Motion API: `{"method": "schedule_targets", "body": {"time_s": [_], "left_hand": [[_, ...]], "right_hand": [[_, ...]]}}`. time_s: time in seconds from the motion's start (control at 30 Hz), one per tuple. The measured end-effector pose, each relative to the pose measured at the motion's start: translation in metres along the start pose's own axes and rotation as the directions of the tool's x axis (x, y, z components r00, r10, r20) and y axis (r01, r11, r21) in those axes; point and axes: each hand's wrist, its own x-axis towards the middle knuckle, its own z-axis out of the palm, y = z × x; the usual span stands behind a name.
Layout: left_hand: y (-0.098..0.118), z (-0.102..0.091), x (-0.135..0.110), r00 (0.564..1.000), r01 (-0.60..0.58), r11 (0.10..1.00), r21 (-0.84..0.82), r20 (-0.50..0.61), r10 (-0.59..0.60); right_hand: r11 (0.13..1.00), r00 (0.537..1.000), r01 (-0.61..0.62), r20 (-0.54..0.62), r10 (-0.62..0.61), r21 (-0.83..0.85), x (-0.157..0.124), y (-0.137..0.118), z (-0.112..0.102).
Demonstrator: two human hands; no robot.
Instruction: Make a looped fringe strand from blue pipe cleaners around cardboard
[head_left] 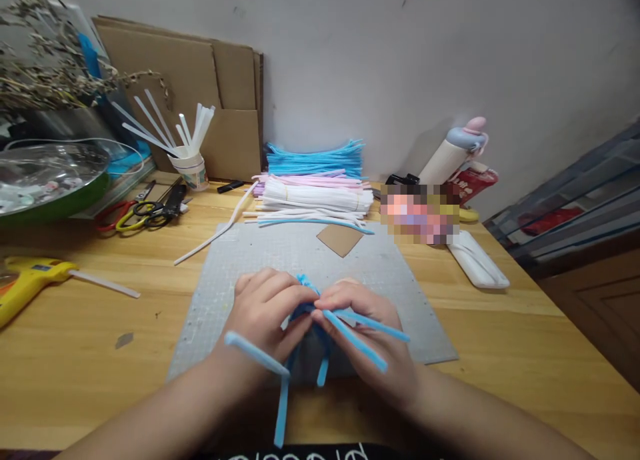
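Note:
Both hands meet over the grey cutting mat (240,253), fingertips close together. Between them is a bundle of blue pipe cleaners (355,340), bent and joined near the fingers, with loose ends sticking out. My left hand (265,313) pinches the bundle from the left; one end crosses over its wrist and another hangs down toward the table edge. My right hand (370,327) grips it from the right, with two straight ends pointing to the lower right. A small tuft of blue shows above the fingertips. The joint itself is mostly hidden by the fingers.
Behind the mat lie stacked blue pipe cleaners (315,160) and white pipe cleaners (315,199). A cardboard piece (340,240) rests on the mat. Leftward are a yellow glue gun (35,280), scissors (135,217) and a cup of glue sticks (191,170). A white packet (479,260) lies right.

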Motion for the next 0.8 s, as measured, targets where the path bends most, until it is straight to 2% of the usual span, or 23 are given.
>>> {"method": "schedule_targets", "body": {"time_s": [0.1, 0.17, 0.2, 0.27, 0.3, 0.33, 0.4, 0.47, 0.53, 0.63, 0.7, 0.8], "left_hand": [[0.000, 0.000, -0.003, 0.995, -0.032, 0.999, 0.043, -0.093, 0.036], [0.003, -0.001, -0.005, 0.995, 0.013, 1.000, -0.003, -0.100, -0.013], [0.005, -0.003, -0.006, 0.995, 0.064, 0.996, -0.065, -0.072, -0.068], [0.011, -0.005, -0.005, 0.969, 0.245, 0.936, -0.253, 0.073, -0.234], [0.014, -0.006, -0.003, 0.928, 0.371, 0.858, -0.356, 0.168, -0.331], [0.017, -0.006, -0.002, 0.865, 0.501, 0.740, -0.449, 0.279, -0.416], [0.022, -0.006, 0.002, 0.720, 0.690, 0.453, -0.564, 0.477, -0.504], [0.026, -0.003, 0.003, 0.600, 0.777, 0.199, -0.597, 0.608, -0.520], [0.027, -0.001, 0.003, 0.518, 0.799, 0.004, -0.602, 0.684, -0.514], [0.027, 0.003, 0.002, 0.450, 0.739, -0.278, -0.614, 0.756, -0.475], [0.027, 0.004, 0.002, 0.428, 0.664, -0.425, -0.616, 0.779, -0.459], [0.025, 0.005, 0.004, 0.409, 0.569, -0.525, -0.634, 0.771, -0.488]], "right_hand": [[0.997, 0.997, 0.077, -0.013, -0.077, 0.015, -0.001, 0.001, 0.001], [0.999, 0.998, 0.016, -0.059, -0.013, 0.049, -0.002, 0.003, 0.002], [0.996, 0.995, -0.042, -0.088, 0.049, 0.077, -0.002, 0.005, 0.003], [0.983, 0.979, -0.141, -0.132, 0.156, 0.118, -0.003, 0.009, 0.004], [0.980, 0.974, -0.159, -0.143, 0.175, 0.117, -0.003, 0.010, 0.004], [0.984, 0.976, -0.152, -0.145, 0.165, 0.097, -0.003, 0.012, 0.004], [0.997, 0.990, -0.075, -0.124, 0.075, 0.003, -0.004, 0.015, 0.003], [0.990, 0.993, 0.066, -0.091, -0.078, -0.126, -0.004, 0.018, 0.001], [0.938, 0.968, 0.222, -0.058, -0.245, -0.266, -0.004, 0.020, -0.001], [0.810, 0.898, 0.399, 0.007, -0.439, -0.431, -0.002, 0.021, -0.002], [0.744, 0.861, 0.465, 0.049, -0.506, -0.480, -0.001, 0.019, -0.001], [0.731, 0.853, 0.456, 0.014, -0.522, -0.509, 0.000, 0.018, 0.002]]}}
